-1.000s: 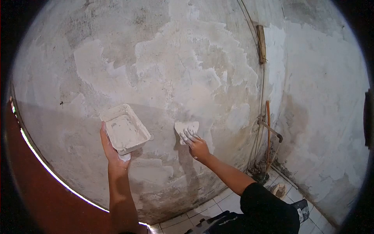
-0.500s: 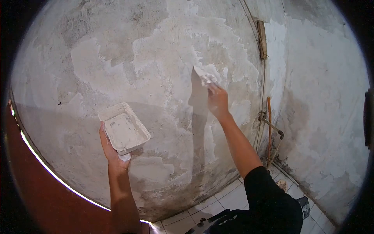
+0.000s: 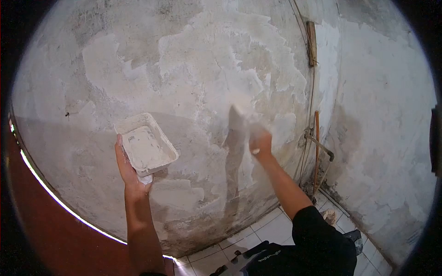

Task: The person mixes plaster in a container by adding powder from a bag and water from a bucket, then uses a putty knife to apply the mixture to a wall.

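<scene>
My left hand (image 3: 131,172) grips a rectangular plastic tub (image 3: 169,155) from below and the side, its thumb along the left wall. Pale wall putty (image 3: 146,146) coats the inside of the tub. My right hand (image 3: 260,141) is closed round a putty knife (image 3: 241,106), whose blade is blurred by motion and lies at or close to the wall (image 3: 184,124). The knife's handle is mostly hidden in the fist. Patches of smooth, lighter putty cover parts of the stained grey wall around the blade.
Thin pipes or cables run down the corner, past a wooden piece (image 3: 311,43). A bent pipe with a tap (image 3: 322,148) juts out near an orange hose (image 3: 316,138). White floor tiles (image 3: 241,244) lie below. A dark red surface (image 3: 50,221) fills the lower left.
My right hand has moved down the wall with the putty knife, leaving a fresh pale smear above. The left hand and tub have barely shifted; the view has tilted slightly.
</scene>
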`<state>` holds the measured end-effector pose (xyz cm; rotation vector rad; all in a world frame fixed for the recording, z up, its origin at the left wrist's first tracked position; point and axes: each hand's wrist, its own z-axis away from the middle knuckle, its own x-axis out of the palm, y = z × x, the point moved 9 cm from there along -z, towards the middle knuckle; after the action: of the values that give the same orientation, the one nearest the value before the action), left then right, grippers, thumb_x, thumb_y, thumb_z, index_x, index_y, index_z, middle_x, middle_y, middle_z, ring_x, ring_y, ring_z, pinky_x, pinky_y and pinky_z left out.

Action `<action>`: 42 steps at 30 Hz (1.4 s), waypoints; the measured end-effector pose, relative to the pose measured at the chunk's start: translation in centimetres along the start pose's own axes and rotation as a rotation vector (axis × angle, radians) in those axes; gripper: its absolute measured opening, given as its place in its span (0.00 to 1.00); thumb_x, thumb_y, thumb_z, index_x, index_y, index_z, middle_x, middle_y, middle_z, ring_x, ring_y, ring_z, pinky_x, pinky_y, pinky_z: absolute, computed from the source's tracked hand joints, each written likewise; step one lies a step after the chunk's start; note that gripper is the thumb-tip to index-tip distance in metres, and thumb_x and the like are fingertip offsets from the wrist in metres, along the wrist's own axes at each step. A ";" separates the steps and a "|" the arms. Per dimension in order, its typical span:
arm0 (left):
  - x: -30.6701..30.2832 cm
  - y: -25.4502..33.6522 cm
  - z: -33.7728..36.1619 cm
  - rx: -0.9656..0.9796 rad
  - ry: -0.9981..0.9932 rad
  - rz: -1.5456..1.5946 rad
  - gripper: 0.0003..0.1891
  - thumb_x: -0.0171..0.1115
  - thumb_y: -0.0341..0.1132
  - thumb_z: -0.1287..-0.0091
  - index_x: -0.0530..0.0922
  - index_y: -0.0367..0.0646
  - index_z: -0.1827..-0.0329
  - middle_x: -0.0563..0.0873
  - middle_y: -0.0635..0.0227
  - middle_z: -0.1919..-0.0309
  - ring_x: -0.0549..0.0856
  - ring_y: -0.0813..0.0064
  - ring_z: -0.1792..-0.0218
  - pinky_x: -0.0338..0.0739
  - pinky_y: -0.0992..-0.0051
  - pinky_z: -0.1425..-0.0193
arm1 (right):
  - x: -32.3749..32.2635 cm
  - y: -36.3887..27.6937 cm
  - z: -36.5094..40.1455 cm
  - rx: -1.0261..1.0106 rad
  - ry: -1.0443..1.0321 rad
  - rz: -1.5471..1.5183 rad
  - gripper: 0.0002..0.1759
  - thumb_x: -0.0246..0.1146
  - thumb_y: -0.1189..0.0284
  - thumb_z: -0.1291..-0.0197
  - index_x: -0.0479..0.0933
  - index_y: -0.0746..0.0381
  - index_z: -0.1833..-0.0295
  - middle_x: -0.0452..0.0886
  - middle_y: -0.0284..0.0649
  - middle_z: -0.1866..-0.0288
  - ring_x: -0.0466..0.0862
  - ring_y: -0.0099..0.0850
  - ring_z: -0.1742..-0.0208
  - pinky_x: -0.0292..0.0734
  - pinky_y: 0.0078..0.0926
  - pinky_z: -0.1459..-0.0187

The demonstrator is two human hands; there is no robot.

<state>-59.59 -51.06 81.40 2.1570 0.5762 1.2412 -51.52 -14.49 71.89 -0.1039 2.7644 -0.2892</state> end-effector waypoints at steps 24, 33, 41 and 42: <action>0.5 -0.1 0.0 -0.003 -0.009 0.050 0.26 0.48 0.54 0.24 0.72 0.46 0.34 0.82 0.64 0.45 0.84 0.65 0.47 0.84 0.62 0.46 | -5.6 -5.5 -8.3 0.048 0.426 -0.286 0.12 0.59 0.83 0.47 0.81 0.65 0.56 0.81 0.52 0.64 0.82 0.53 0.63 0.78 0.46 0.61; 0.7 -0.1 0.0 -0.002 -0.041 0.018 0.26 0.50 0.56 0.25 0.73 0.47 0.34 0.81 0.66 0.44 0.82 0.66 0.45 0.81 0.62 0.44 | 3.8 -13.8 4.2 -0.500 0.052 0.063 0.25 0.64 0.74 0.49 0.79 0.58 0.42 0.85 0.44 0.51 0.85 0.39 0.54 0.81 0.41 0.54; 0.7 -0.1 0.1 -0.033 0.032 0.003 0.28 0.48 0.56 0.25 0.72 0.46 0.33 0.80 0.65 0.42 0.81 0.64 0.44 0.79 0.61 0.42 | -2.2 -2.1 -4.3 0.078 0.098 0.072 0.19 0.63 0.80 0.51 0.82 0.63 0.50 0.83 0.52 0.60 0.84 0.49 0.61 0.79 0.44 0.60; 0.9 0.0 0.1 -0.024 0.028 0.016 0.27 0.50 0.56 0.26 0.72 0.47 0.34 0.80 0.66 0.43 0.81 0.65 0.44 0.79 0.61 0.42 | -3.8 -1.3 -5.6 0.074 0.258 0.050 0.18 0.63 0.80 0.51 0.82 0.63 0.51 0.84 0.51 0.61 0.84 0.50 0.61 0.79 0.44 0.60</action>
<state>-59.06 -50.56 81.88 2.1315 0.5543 1.2818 -49.92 -14.26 78.57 0.0230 3.0008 -0.4180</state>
